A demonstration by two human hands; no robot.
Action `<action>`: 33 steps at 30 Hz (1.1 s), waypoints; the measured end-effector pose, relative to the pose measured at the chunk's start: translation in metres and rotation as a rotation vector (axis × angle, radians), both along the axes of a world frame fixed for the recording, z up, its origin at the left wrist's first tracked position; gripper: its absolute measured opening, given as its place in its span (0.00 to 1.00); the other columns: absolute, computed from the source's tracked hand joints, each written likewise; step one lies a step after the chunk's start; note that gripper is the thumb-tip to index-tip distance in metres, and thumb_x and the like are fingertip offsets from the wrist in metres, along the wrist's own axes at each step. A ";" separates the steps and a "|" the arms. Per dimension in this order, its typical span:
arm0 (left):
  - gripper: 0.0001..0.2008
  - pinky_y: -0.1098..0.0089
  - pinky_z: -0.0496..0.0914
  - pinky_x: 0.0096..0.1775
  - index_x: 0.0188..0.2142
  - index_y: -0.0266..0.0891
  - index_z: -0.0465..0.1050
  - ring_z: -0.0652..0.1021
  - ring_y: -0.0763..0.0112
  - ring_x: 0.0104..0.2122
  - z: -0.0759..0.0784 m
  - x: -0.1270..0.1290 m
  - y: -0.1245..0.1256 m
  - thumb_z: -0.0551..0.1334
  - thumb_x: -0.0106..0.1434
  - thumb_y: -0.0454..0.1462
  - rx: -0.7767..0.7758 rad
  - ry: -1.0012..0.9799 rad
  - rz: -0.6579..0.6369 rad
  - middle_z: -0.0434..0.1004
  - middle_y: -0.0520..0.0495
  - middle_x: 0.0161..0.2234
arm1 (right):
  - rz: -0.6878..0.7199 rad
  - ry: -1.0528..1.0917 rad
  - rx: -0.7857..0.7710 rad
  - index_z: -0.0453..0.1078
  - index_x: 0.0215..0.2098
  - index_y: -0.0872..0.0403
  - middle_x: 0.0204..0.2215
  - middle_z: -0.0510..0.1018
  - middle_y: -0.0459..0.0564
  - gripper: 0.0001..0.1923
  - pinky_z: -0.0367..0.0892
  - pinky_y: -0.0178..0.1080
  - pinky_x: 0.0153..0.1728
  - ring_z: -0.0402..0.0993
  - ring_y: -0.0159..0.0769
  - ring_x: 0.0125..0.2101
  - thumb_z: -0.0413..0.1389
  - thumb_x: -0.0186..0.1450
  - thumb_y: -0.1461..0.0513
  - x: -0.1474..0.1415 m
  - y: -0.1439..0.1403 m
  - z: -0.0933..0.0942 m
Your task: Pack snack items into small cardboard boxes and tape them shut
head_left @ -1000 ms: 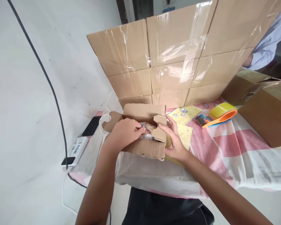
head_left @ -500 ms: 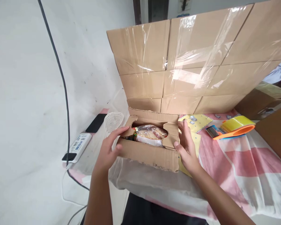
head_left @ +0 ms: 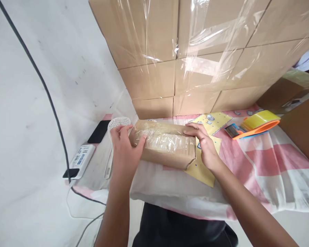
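Note:
A small cardboard box (head_left: pixel 167 145) lies on the table in front of me, its flaps folded down and its top covered in wrinkled clear tape. My left hand (head_left: pixel 125 151) grips the box's left end, thumb on top. My right hand (head_left: pixel 204 145) holds the right end, fingers resting on the top edge. The packet that lay inside is hidden. A yellow sheet (head_left: pixel 204 171) sticks out from under the box on the right.
A wall of taped cardboard cartons (head_left: pixel 195 58) stands behind the box. A yellow tape roll in an orange dispenser (head_left: pixel 254 123) lies at the right on the pink-and-white cloth (head_left: pixel 267 161). A white mesh object (head_left: pixel 118 121), black phone (head_left: pixel 99 131) and power strip (head_left: pixel 79 161) are left.
The box was open with a wrapped packet showing; now its flaps are down and both hands hold its ends. The camera moved closer to the cartons.

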State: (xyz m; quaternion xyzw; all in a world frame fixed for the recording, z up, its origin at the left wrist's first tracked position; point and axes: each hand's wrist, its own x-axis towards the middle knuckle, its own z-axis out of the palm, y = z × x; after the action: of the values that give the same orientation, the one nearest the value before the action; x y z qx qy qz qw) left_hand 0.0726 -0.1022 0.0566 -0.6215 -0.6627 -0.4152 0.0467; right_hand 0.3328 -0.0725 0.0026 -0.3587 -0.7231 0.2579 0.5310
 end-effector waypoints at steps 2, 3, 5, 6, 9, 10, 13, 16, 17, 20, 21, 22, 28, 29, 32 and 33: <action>0.13 0.47 0.70 0.55 0.50 0.44 0.73 0.73 0.48 0.56 -0.002 0.024 -0.010 0.61 0.68 0.41 0.061 0.167 -0.108 0.72 0.37 0.55 | 0.001 0.032 -0.036 0.76 0.49 0.46 0.56 0.71 0.53 0.21 0.61 0.56 0.62 0.65 0.49 0.60 0.45 0.75 0.48 0.001 0.000 0.001; 0.12 0.46 0.69 0.56 0.50 0.45 0.74 0.74 0.48 0.56 -0.005 0.035 -0.017 0.60 0.69 0.41 0.075 0.242 -0.201 0.74 0.39 0.54 | -0.002 0.041 -0.044 0.76 0.49 0.46 0.55 0.71 0.53 0.18 0.61 0.56 0.63 0.65 0.49 0.60 0.48 0.75 0.50 0.001 0.001 0.002; 0.18 0.46 0.69 0.57 0.55 0.46 0.72 0.75 0.47 0.56 -0.014 0.052 -0.031 0.61 0.68 0.45 0.105 0.328 -0.363 0.78 0.38 0.52 | -0.008 0.052 -0.051 0.76 0.48 0.46 0.55 0.72 0.52 0.14 0.60 0.56 0.63 0.65 0.49 0.61 0.51 0.74 0.52 0.001 0.001 0.003; 0.22 0.47 0.69 0.57 0.59 0.45 0.70 0.75 0.46 0.56 -0.019 0.057 -0.037 0.62 0.67 0.47 0.119 0.347 -0.400 0.78 0.38 0.53 | -0.007 0.057 -0.051 0.76 0.48 0.45 0.55 0.73 0.52 0.13 0.60 0.56 0.64 0.65 0.49 0.61 0.52 0.74 0.52 0.000 0.000 0.004; 0.29 0.49 0.70 0.58 0.64 0.43 0.63 0.76 0.49 0.57 -0.029 0.060 -0.044 0.64 0.66 0.46 0.151 0.391 -0.373 0.78 0.37 0.55 | 0.007 0.038 -0.065 0.76 0.50 0.45 0.58 0.71 0.51 0.13 0.59 0.56 0.65 0.64 0.48 0.63 0.51 0.74 0.53 -0.004 -0.003 0.005; 0.28 0.51 0.70 0.58 0.64 0.43 0.64 0.77 0.50 0.56 -0.031 0.058 -0.044 0.64 0.66 0.45 0.151 0.408 -0.363 0.78 0.38 0.54 | 0.005 0.018 -0.073 0.75 0.51 0.44 0.61 0.70 0.51 0.14 0.58 0.57 0.66 0.62 0.48 0.64 0.51 0.74 0.53 -0.004 -0.006 0.006; 0.22 0.53 0.71 0.56 0.57 0.39 0.70 0.80 0.51 0.52 -0.031 0.054 -0.040 0.65 0.66 0.44 0.154 0.457 -0.341 0.81 0.39 0.51 | -0.092 0.006 -0.129 0.69 0.60 0.43 0.66 0.65 0.52 0.19 0.60 0.58 0.64 0.64 0.49 0.64 0.52 0.73 0.51 0.007 -0.017 0.007; 0.19 0.55 0.70 0.56 0.52 0.35 0.74 0.80 0.52 0.50 -0.034 0.054 -0.038 0.65 0.66 0.43 0.199 0.475 -0.321 0.82 0.38 0.49 | -0.423 0.188 -0.151 0.71 0.56 0.45 0.56 0.74 0.52 0.19 0.66 0.59 0.59 0.74 0.48 0.54 0.57 0.70 0.51 0.050 -0.025 0.005; 0.19 0.55 0.70 0.57 0.52 0.34 0.74 0.80 0.52 0.50 -0.035 0.055 -0.038 0.66 0.66 0.43 0.218 0.469 -0.318 0.81 0.38 0.49 | -0.566 0.276 -0.125 0.73 0.50 0.47 0.49 0.77 0.51 0.14 0.66 0.60 0.58 0.75 0.48 0.51 0.59 0.68 0.53 0.072 -0.026 0.003; 0.21 0.54 0.69 0.59 0.53 0.31 0.73 0.79 0.51 0.53 -0.040 0.056 -0.041 0.68 0.64 0.39 0.249 0.417 -0.339 0.80 0.36 0.50 | -0.862 0.539 -0.065 0.73 0.36 0.48 0.37 0.76 0.48 0.05 0.65 0.61 0.57 0.77 0.48 0.44 0.62 0.62 0.58 0.141 -0.019 -0.005; 0.21 0.54 0.69 0.60 0.54 0.31 0.72 0.78 0.52 0.54 -0.041 0.057 -0.042 0.68 0.64 0.38 0.249 0.398 -0.347 0.80 0.36 0.51 | -0.898 0.611 -0.108 0.73 0.34 0.49 0.35 0.75 0.48 0.05 0.65 0.61 0.57 0.77 0.48 0.43 0.63 0.61 0.59 0.160 -0.014 -0.009; 0.22 0.54 0.68 0.61 0.55 0.31 0.72 0.77 0.52 0.55 -0.040 0.057 -0.043 0.69 0.64 0.37 0.247 0.384 -0.349 0.79 0.35 0.52 | -0.919 0.662 -0.157 0.72 0.34 0.49 0.34 0.75 0.48 0.05 0.64 0.61 0.57 0.77 0.47 0.42 0.63 0.59 0.60 0.175 -0.008 -0.012; 0.22 0.51 0.60 0.67 0.55 0.33 0.71 0.70 0.50 0.63 -0.020 0.059 -0.034 0.66 0.65 0.42 0.163 0.411 -0.366 0.72 0.35 0.62 | -0.770 0.681 -0.331 0.73 0.29 0.54 0.29 0.75 0.49 0.05 0.71 0.47 0.42 0.75 0.37 0.30 0.63 0.60 0.61 0.199 0.041 -0.017; 0.23 0.53 0.61 0.66 0.57 0.33 0.69 0.70 0.52 0.64 -0.017 0.059 -0.031 0.65 0.66 0.43 0.117 0.420 -0.385 0.71 0.36 0.62 | -0.775 0.706 -0.394 0.73 0.29 0.54 0.28 0.75 0.49 0.06 0.72 0.45 0.38 0.74 0.36 0.28 0.64 0.60 0.61 0.199 0.050 -0.015; 0.30 0.56 0.63 0.64 0.64 0.35 0.64 0.72 0.54 0.63 -0.015 0.059 -0.025 0.62 0.68 0.47 0.015 0.463 -0.393 0.72 0.39 0.62 | -0.819 0.727 -0.523 0.75 0.29 0.55 0.28 0.77 0.52 0.06 0.72 0.44 0.30 0.75 0.37 0.26 0.67 0.58 0.63 0.201 0.071 -0.009; 0.30 0.56 0.63 0.64 0.64 0.36 0.63 0.72 0.54 0.62 -0.017 0.058 -0.021 0.62 0.68 0.48 0.016 0.475 -0.379 0.73 0.39 0.62 | -0.810 0.721 -0.530 0.75 0.29 0.56 0.29 0.78 0.54 0.05 0.72 0.43 0.30 0.76 0.37 0.26 0.67 0.58 0.64 0.200 0.074 -0.009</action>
State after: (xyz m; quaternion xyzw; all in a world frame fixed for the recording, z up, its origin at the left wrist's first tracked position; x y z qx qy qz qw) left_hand 0.1309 -0.1236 0.0397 -0.8135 -0.5021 -0.2648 0.1268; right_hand 0.5330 0.0018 -0.0062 -0.6157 -0.2146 0.3118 0.6911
